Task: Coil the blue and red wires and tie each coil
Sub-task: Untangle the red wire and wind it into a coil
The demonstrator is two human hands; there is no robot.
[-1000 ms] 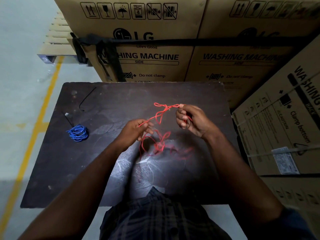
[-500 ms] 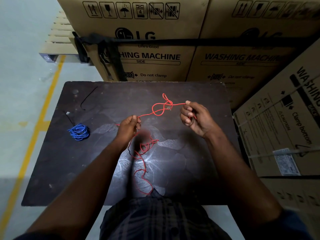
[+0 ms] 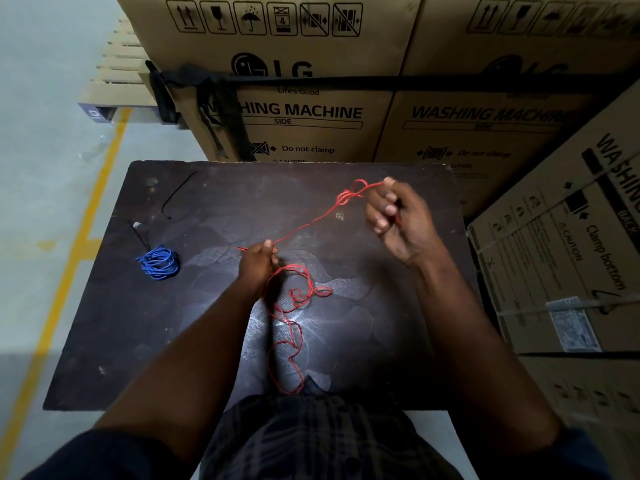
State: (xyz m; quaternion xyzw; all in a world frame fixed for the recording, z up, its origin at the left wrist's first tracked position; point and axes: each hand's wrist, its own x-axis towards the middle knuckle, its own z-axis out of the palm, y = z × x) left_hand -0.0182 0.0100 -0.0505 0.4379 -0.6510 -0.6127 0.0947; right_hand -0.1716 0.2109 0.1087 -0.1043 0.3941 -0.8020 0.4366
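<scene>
I saw the thin, kinked red wire (image 3: 304, 227) stretched between the pinching left hand (image 3: 257, 264) and right hand (image 3: 398, 220) above the dark wooden table (image 3: 145, 341), knotted near the right, its slack trailing to the near edge.

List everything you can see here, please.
table: one, dark, centre
red wire: one, red, loose, partly held up, the rest trailing on the table
blue wire coil: one, blue, on the table's left part
black wires: two, black, on the table beyond the blue wire coil
cardboard boxes: at least three, brown, behind and right of the table
strap: one, black, round the boxes behind
pallet: one, pale wood, on the floor at far left
floor line: one, yellow, left of the table
left hand: one, pinches the red wire over the table's middle
right hand: one, pinches the red wire near its knot, farther off
</scene>
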